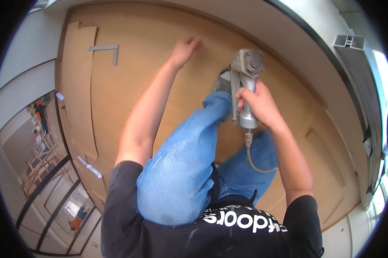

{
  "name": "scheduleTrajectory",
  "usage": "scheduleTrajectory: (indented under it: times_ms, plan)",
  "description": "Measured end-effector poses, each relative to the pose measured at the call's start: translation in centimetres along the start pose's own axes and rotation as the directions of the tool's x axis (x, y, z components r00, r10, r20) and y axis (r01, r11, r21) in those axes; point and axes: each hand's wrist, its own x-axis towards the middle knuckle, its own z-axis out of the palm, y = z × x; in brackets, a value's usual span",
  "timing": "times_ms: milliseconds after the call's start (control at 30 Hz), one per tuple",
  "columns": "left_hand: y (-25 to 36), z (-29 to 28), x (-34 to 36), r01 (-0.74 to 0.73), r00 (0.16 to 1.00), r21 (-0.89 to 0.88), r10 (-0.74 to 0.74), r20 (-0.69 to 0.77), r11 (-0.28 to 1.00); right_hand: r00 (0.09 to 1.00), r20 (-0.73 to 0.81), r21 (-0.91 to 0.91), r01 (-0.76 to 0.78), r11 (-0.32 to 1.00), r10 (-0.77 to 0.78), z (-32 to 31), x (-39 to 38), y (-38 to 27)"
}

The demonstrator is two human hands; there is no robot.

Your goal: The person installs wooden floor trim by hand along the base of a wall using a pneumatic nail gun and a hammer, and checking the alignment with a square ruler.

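Observation:
My right hand (pixel 256 96) grips a silver pneumatic nail gun (pixel 249 62) by its body, with a translucent hose (pixel 260 168) hanging from its lower end. My left hand (pixel 186 50) is raised up and left of the gun over a tan panel surface (pixel 138 51), fingers loosely bent and somewhat blurred, holding nothing visible; whether it touches the panel I cannot tell. My blue-jeaned leg (pixel 176 159) lies between my arms, and the grey shoe (pixel 222 81) is partly hidden behind the gun.
A metal square (pixel 103 47) lies beside long thin board strips (pixel 80 69) at the left. Dark-framed glazing (pixel 41 189) shows clutter and distant figures beyond. A pale wall (pixel 297 21) runs along the upper right, with a metal profile (pixel 348 41) near the right edge.

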Motion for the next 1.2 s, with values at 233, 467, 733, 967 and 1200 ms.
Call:
scheduleTrajectory:
  times_ms: [233,467,733,967,1200]
  plan:
    - [-6.3,-12.8,-15.8,0.349,0.935,0.188,-0.327,-0.137,0.918,0.987,-0.158,0.287,0.005,0.958,0.042,0.0,-2.3,3.6]
    - [7.5,-13.1,-8.4,-0.011,0.993,0.651,-0.069,0.098,0.759,0.975,-0.201,0.721,0.081,0.688,0.096,0.1,-3.4,4.9]
    - [12.6,0.8,2.6,-0.497,0.852,0.769,0.059,0.520,0.402,0.967,-0.242,0.950,0.219,0.224,0.079,5.4,2.6,6.9]
    - [11.7,5.7,4.9,-0.860,0.395,0.468,0.317,0.862,-0.201,0.898,-0.441,0.893,0.438,-0.102,-0.002,10.8,12.3,11.4]
    - [10.6,4.3,3.8,-0.882,0.346,0.408,0.265,0.900,-0.237,0.883,-0.468,0.869,0.453,-0.198,-0.037,12.5,14.9,12.5]
